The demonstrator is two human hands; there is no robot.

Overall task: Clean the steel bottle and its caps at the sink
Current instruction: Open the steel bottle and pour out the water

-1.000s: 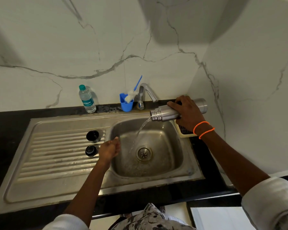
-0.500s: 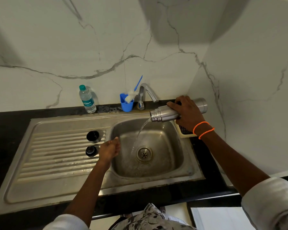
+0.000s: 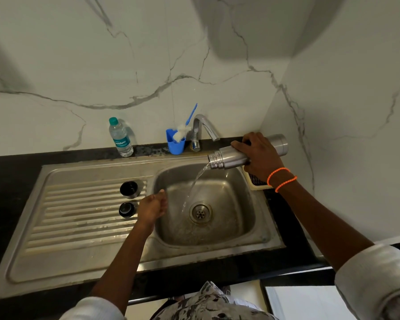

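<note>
Nothing is seen to have moved since the earlier frames. Left hand (image 3: 153, 205) is held loosely curled, grasping nothing, at the sink (image 3: 261, 236) rim beside two black caps (image 3: 128, 199) on the drainboard. Farther back, the steel bottle (image 3: 231, 154) is gripped by the right hand (image 3: 260, 155), tipped, water draining. Mouth should be kept low until emptied.
</note>
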